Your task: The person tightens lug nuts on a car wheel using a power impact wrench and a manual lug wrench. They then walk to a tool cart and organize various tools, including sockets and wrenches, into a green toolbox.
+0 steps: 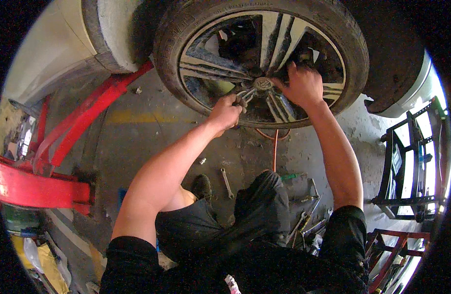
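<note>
A car wheel (360,46) with a dark tyre and dirty double-spoked alloy rim hangs raised in front of me. My left hand (226,113) is closed at the rim's lower left. A slim metallic piece shows by its fingers, and I cannot tell whether it is a tool or part of a spoke. Right of the round centre cap (262,84), my right hand (305,87) reaches against the rim, its thumb stretched toward the cap and apart from the fingers. Those fingers are slightly blurred and partly hidden at the gap between spokes.
Red lift arms (88,110) extend at the left, below the car body (44,54). A combination wrench (227,183) lies on the floor by my shoe (202,187). More hand tools (304,228) lie beside my right knee. A black metal rack (411,161) stands at the right.
</note>
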Motion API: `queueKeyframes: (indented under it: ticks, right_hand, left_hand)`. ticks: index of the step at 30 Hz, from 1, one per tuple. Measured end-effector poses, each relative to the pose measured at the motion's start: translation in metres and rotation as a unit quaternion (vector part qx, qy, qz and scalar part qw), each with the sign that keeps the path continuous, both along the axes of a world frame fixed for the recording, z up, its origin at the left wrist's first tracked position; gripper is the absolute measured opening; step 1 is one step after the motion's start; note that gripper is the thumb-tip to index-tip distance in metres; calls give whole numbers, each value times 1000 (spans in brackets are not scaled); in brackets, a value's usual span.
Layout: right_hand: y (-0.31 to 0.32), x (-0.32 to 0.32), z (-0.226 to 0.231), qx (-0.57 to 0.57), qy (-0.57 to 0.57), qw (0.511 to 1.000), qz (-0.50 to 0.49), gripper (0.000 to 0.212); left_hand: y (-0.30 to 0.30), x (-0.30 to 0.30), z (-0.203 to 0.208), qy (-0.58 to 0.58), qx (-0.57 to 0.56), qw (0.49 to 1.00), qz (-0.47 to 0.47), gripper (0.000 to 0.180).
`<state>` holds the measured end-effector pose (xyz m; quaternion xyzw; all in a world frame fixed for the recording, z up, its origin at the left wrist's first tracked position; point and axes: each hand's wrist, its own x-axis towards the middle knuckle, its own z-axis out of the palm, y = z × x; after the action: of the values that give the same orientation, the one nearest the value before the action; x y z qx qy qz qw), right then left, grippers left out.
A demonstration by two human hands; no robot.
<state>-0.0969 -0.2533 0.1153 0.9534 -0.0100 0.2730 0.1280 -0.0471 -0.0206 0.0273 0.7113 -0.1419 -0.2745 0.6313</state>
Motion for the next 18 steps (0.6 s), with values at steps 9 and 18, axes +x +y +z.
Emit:
queueKeyframes:
  ticks: [9,18]
  right_hand:
    - [13,-1,13,88,37,994,-59,63]
    - [5,4,13,62,90,992,-61,66]
  left_hand:
    - [4,7,-5,-9,-9,1000,-21,10]
    - [-1,1,2,-12,-33,999,-15,10]
